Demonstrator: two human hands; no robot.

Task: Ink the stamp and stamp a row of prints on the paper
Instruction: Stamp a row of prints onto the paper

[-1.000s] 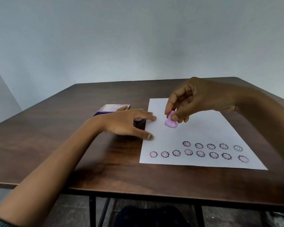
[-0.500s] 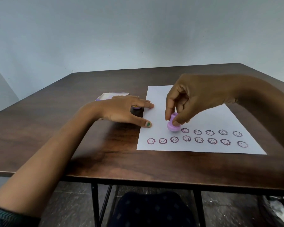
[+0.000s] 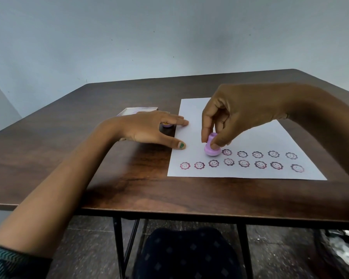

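A white sheet of paper [image 3: 270, 137] lies on the dark wooden table [image 3: 89, 158]. Two rows of round smiley prints [image 3: 244, 163] run along its near edge. My right hand [image 3: 242, 113] pinches a small pink stamp [image 3: 211, 148] by its knob. The stamp's base rests on the paper at the left end of the upper row. My left hand [image 3: 149, 129] lies flat with spread fingers, fingertips on the paper's left edge. A small purple object [image 3: 166, 125], partly hidden under the left fingers, sits on the table.
A flat white and purple box [image 3: 137, 111] lies behind my left hand. The table's near edge runs across the lower view, with metal legs [image 3: 119, 248] and a dark patterned knee [image 3: 189, 254] below it.
My right hand has carried the stamp from mid-paper toward me and set it down on the paper, left of the upper row. My left hand has stayed at the paper's edge.
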